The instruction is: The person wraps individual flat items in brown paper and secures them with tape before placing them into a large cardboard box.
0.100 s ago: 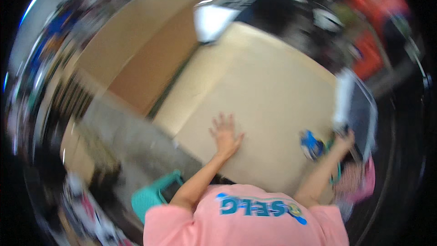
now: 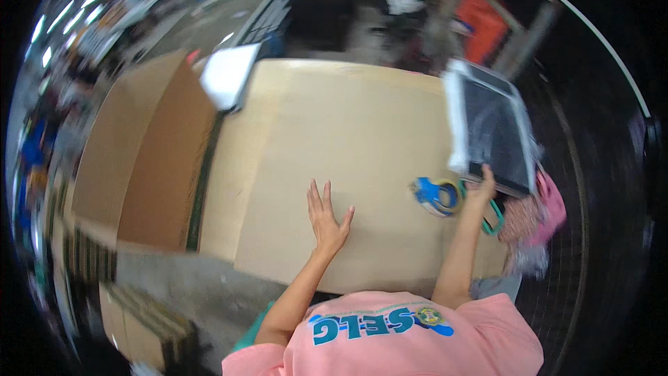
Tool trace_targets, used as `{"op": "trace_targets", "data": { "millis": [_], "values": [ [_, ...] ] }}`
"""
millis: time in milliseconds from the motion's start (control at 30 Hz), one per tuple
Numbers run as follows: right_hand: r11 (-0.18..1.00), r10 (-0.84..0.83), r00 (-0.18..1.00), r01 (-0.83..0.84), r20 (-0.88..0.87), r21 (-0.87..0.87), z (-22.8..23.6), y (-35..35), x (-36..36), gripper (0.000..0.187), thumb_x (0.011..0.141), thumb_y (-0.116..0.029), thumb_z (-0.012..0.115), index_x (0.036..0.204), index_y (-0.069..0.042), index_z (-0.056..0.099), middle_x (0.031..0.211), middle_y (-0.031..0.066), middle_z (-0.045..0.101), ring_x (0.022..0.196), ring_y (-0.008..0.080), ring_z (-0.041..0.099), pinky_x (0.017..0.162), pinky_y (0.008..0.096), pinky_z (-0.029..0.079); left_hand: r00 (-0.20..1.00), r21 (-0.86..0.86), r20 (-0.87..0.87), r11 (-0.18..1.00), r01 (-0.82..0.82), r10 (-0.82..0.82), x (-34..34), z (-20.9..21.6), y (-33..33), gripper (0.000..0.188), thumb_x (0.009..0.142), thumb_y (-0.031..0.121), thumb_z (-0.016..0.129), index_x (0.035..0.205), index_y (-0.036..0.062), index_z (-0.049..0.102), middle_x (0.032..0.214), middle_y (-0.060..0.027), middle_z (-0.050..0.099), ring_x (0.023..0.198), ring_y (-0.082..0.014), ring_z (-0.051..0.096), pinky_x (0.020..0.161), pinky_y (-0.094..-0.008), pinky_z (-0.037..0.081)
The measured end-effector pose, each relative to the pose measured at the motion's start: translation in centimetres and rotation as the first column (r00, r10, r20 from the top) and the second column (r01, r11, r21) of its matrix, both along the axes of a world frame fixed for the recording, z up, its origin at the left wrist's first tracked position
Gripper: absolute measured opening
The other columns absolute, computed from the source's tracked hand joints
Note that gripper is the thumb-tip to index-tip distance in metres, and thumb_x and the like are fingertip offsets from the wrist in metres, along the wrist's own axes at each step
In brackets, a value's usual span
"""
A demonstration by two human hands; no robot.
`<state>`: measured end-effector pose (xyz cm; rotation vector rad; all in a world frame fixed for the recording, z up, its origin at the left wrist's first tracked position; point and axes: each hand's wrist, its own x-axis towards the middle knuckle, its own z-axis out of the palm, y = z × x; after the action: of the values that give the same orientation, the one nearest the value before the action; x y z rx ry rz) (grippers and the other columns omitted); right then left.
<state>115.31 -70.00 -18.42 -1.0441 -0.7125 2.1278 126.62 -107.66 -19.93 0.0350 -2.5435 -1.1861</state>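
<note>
So the biggest thing here is the worktop (image 2: pixel 233 167), mostly covered by a brown sheet (image 2: pixel 362 125). An open carton (image 2: pixel 153 160) sits off its left side. Next down is the dark panel (image 2: pixel 490 122) with white edging, over at the right edge of the worktop, its long axis running pretty much away from the person, far end leaning a bit left. There's a white box (image 2: pixel 228 76) by the far left corner and a pink bundle (image 2: pixel 553 198) just beyond the panel's near end. Right hand (image 2: pixel 480 186) is easily the nearer one: it's at the panel's near end, so the panel stretches out ahead of those fingers. They look bent at the edge, but honestly can't tell if they're gripping it. Left hand (image 2: pixel 328 228) is well apart from it, over the sheet, fingers spread and holding nothing. Smallest stuff: blue tape (image 2: pixel 427 197) and a green loop (image 2: pixel 498 221), both near the right hand.
</note>
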Motion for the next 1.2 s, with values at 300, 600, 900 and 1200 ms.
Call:
{"op": "trace_targets", "data": {
  "millis": [300,600,900,1200],
  "values": [
    [0.976,0.064,0.997,-0.071,0.039,0.206,0.5,1.6,14.5,0.046,0.070,-0.008,0.077,0.111,-0.008,0.058,0.095,0.0019,0.064,0.054,0.0119,0.053,0.041,0.0240,0.041,0.578,0.922,0.362,0.371,-0.109,-0.731,-24.8,0.2,21.3,0.109,0.076,0.070,0.060,0.149,0.0045,0.013,0.151,-0.0235,0.020,0.136,-0.0387,0.029,0.106,-0.0532,0.033],
    [0.989,0.066,0.982,-0.088,0.175,0.123,-1.6,3.0,18.7,0.057,0.080,-0.024,0.074,0.126,0.003,0.054,0.121,0.0100,0.058,0.105,0.0259,0.056,0.095,0.0376,0.043,0.538,-0.134,0.539,0.564,0.815,-0.648,-38.2,3.5,32.5,0.094,0.075,0.082,0.045,0.105,-0.0036,0.068,0.105,-0.0250,0.066,0.104,-0.0313,0.062,0.093,-0.0395,0.046],
    [0.551,0.082,0.948,-0.299,0.306,0.779,7.0,0.1,22.0,0.081,0.073,-0.014,0.074,0.140,0.004,0.034,0.137,0.0167,0.042,0.122,0.0312,0.044,0.107,0.0394,0.029,0.384,0.675,0.338,0.506,0.538,-0.859,-24.9,0.0,11.8,0.081,0.085,0.058,0.060,0.138,-0.0002,0.043,0.132,-0.0157,0.052,0.121,-0.0244,0.049,0.103,-0.0372,0.037],
    [0.431,0.485,0.836,-0.485,0.258,0.761,3.7,-8.6,13.4,0.084,0.069,-0.011,0.083,0.136,0.003,0.035,0.129,0.0133,0.045,0.117,0.0264,0.046,0.101,0.0360,0.036,0.829,0.623,0.082,0.677,0.391,-0.554,-19.5,1.4,-13.7,0.076,0.086,0.050,0.065,0.139,0.0021,0.037,0.125,-0.0105,0.054,0.115,-0.0214,0.050,0.099,-0.0350,0.039]
  ]
}}
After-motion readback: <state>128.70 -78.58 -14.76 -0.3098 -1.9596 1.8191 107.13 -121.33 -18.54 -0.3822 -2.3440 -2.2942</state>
